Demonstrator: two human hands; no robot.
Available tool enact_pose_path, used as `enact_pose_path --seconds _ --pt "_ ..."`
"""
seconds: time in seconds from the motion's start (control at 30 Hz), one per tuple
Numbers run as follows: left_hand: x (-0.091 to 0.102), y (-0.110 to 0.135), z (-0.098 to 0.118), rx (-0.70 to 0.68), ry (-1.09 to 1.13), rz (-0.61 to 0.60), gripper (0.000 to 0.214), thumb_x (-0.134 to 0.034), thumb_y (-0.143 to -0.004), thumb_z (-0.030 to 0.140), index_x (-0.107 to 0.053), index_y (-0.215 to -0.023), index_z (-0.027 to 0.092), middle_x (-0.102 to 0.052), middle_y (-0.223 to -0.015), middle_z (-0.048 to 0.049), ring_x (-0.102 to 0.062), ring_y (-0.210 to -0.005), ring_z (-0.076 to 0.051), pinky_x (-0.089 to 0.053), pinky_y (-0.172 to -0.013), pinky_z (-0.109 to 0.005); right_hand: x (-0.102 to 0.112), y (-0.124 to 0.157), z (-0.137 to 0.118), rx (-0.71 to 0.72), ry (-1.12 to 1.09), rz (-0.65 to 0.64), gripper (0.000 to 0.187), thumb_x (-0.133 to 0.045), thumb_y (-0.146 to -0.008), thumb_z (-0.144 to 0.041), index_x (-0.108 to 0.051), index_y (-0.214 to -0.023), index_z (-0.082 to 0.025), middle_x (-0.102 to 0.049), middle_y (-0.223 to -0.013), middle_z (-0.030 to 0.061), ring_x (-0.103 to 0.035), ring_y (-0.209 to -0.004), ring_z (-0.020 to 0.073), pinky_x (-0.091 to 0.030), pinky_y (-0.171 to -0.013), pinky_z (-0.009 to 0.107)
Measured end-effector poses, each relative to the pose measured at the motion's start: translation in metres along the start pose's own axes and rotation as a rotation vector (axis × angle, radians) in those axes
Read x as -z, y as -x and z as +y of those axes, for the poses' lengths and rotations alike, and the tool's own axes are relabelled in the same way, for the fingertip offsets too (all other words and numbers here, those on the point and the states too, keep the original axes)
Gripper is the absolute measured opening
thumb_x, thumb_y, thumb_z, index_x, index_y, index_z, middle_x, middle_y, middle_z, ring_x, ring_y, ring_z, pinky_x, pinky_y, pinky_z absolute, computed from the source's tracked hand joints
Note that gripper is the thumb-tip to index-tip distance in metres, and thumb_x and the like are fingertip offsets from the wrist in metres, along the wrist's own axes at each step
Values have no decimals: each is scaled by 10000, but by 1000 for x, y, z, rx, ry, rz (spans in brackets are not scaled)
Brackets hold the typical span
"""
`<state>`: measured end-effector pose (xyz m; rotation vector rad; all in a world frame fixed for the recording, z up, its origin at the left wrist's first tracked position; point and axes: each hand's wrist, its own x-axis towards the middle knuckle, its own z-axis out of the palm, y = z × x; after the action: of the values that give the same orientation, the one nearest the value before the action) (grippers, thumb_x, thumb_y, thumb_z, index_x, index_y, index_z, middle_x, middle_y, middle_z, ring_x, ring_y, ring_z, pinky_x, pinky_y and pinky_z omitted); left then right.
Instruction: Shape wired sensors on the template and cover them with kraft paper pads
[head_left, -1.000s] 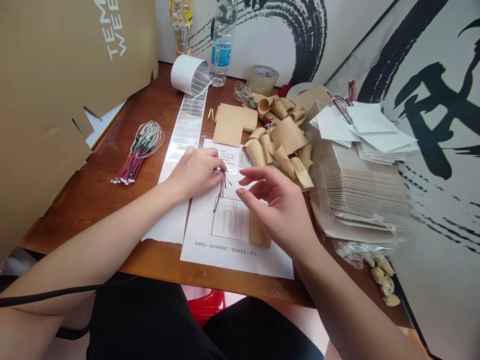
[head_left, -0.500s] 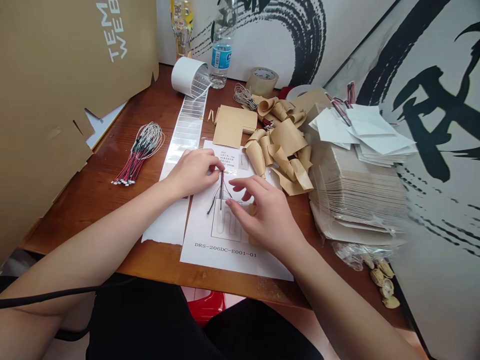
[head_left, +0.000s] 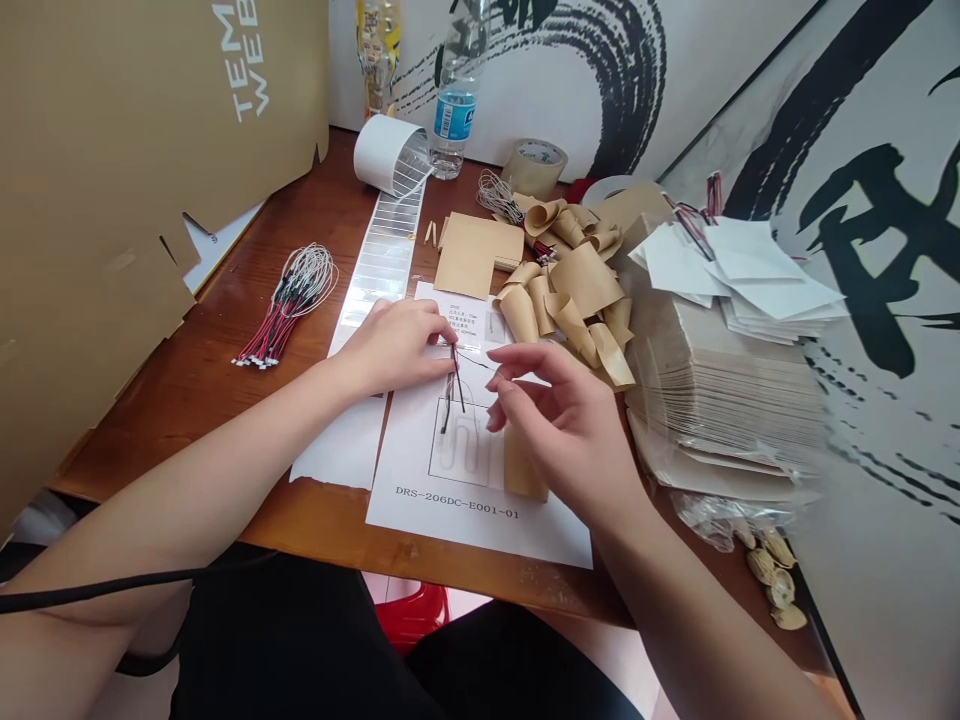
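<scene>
A small group of thin dark wires [head_left: 453,385] hangs down from the person's left hand [head_left: 394,348] and lies over a printed white sheet [head_left: 544,540], just above a drawn outline with a winding shape [head_left: 459,447]. The wires spread a little at their lower ends, and one very fine wire seems to run to the right, but it is so thin that I cannot be fully sure. The left hand closes its thumb and fingers on the top of the group, and these fingers hide the upper ends. The right hand [head_left: 562,425] is beside the wires and a little apart from them, with its fingers curved and separated; it does not visibly hold anything. Under this hand is a piece of kraft paper [head_left: 523,465], partly covered by it. Farther left, a bundle of red, black and white wires [head_left: 289,315] lies on the wooden table [head_left: 172,435]. Behind the sheet is a long strip of clear labels [head_left: 379,255], and to the right are curled kraft paper pieces [head_left: 577,285] and a tall stack of paper sheets [head_left: 724,390].
</scene>
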<state>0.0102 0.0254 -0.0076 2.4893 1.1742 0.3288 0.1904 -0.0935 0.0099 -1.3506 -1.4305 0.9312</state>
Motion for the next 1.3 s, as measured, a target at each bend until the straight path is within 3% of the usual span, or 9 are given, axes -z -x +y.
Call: enact_pose_path --seconds 0.13,0.23,0.43,0.63,0.77,0.87,0.93,1.1,1.3 --pt "0 0 0 -2 -16 3 287 -674 -909 423 -804 -1084 238 -716 -1019 -52 -661 -1065 -273 -418 -1025 -477 7 2 -7 43 -62 48 143 -677 -907 -255 -690 -1049 -250 -640 -893 -27 -533 -529 74 -466 -481 270" --pt "-1 0 1 0 -37 5 282 -670 -926 429 -803 -1084 236 -723 -1035 -55 -663 -1073 -275 -410 -1031 -476 13 3 -8 150 -12 76 205 -710 -896 -206 -708 -1090 -271 -663 -968 -11 -505 -559 79 -463 -513 284" --pt "-5 -1 0 -18 -69 27 259 -663 -931 418 -801 -1060 240 -735 -1039 -51 -662 -1063 -270 -406 -1016 -467 17 -2 -3 385 442 334 193 -629 -938 -165 -721 -1063 -279 -700 -965 38 -588 -673 166 -504 -639 361" --pt "-4 0 2 -13 -68 30 245 -633 -950 398 -802 -1027 239 -736 -1026 -55 -656 -1055 -267 -399 -1007 -463 23 -10 2 292 596 549 125 -602 -973 -307 -715 -959 -256 -719 -960 87 -619 -702 208 -507 -649 388" --pt "-4 1 3 -13 -58 35 240 -623 -951 390 -802 -1008 240 -728 -1009 -51 -654 -1043 -261 -393 -1013 -459 33 -17 6 26 436 453 304 -594 -967 -508 -706 -893 -236 -661 -793 57 -591 -640 197 -474 -593 366" --pt "-5 1 2 -15 -67 40 238 -627 -942 375 -802 -1019 233 -729 -1014 -50 -656 -1049 -265 -390 -1019 -470 40 -22 10 -268 67 246 484 -543 -946 -678 -700 -996 -223 -568 -579 -14 -512 -442 167 -424 -461 332" --pt "-6 2 2 -13 -78 41 244 -624 -943 368 -802 -1031 227 -733 -1023 -52 -657 -1058 -270 -389 -1022 -482 43 -24 11 -371 -145 105 516 -568 -919 -702 -681 -1049 -215 -608 -567 -13 -547 -402 175 -482 -457 345" --pt "-4 2 4 -6 -74 36 252 -620 -950 381 -802 -1034 228 -740 -1031 -54 -659 -1053 -268 -392 -1017 -481 42 -27 12 -349 -329 34 365 -611 -919 -593 -668 -958 -235 -791 -895 99 -782 -778 276 -652 -718 444" --pt "-3 2 5 1 -78 29 253 -591 -954 356 -798 -1028 231 -738 -1039 -60 -658 -1045 -263 -388 -1005 -470 29 -20 16 -207 -202 210 243 -608 -947 -496 -641 -974 -257 -774 -1084 97 -759 -1044 270 -638 -845 438"
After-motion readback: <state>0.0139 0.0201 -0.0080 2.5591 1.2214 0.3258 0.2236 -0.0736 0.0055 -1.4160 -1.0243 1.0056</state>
